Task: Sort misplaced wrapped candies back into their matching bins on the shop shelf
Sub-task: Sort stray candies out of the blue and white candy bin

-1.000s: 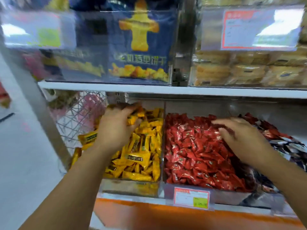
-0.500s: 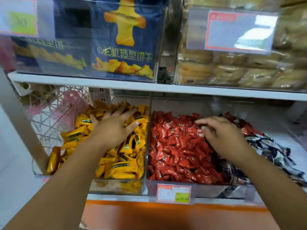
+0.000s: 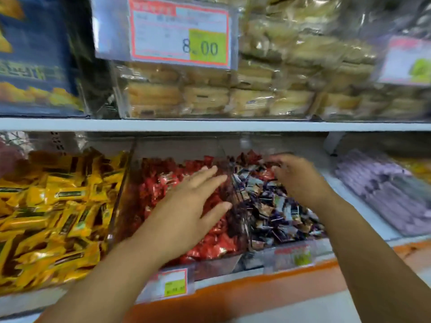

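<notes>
Three clear bins sit side by side on the lower shelf. The left one holds yellow wrapped candies (image 3: 53, 206), the middle one red wrapped candies (image 3: 161, 183), the right one dark purple-and-white candies (image 3: 275, 206) with a few red ones (image 3: 249, 157) at its back. My left hand (image 3: 186, 210) lies flat over the red candies, fingers straight and spread, reaching toward the clear divider (image 3: 235, 206). My right hand (image 3: 298, 180) is down in the dark-candy bin with fingers curled among the wrappers; what they hold is hidden.
The upper shelf (image 3: 210, 124) hangs close above the bins, carrying wrapped pastries (image 3: 210, 99), a blue snack box (image 3: 35, 66) and a price card (image 3: 179, 31). Purple packets (image 3: 384, 190) lie to the right. Price tags (image 3: 173, 285) line the orange shelf front.
The view swung right. My left hand left the yellow candies and now lies over the red ones. My right hand moved from the red bin into the dark-candy bin.
</notes>
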A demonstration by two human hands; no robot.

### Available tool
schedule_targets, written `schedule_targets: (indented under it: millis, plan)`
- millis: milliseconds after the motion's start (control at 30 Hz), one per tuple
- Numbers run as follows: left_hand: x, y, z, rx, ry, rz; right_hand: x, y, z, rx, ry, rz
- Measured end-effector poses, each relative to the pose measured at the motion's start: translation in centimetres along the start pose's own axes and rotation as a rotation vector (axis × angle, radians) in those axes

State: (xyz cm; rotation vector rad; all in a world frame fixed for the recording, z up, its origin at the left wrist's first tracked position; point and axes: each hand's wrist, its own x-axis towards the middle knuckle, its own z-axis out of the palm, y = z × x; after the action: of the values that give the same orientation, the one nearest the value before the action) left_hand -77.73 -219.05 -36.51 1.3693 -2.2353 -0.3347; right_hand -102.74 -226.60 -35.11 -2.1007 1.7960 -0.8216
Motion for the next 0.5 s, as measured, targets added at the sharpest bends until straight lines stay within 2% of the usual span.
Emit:
schedule_targets:
  millis: [167,333,500]
  plan:
    - [2.4,1.3,3.0,-0.003,-0.102,0.019,0.5,3.6,-1.3,-0.061,-0.055,0.097]
    - [3.0,1.1,4.2,-0.07,-0.101,0.018,1.7,3.2,0.1,-0.214,-0.137,0.122]
    - [2.8,1.1,4.3,-0.039,-0.094,0.023,3.1,3.8,0.9,-0.151,-0.058,0.158]
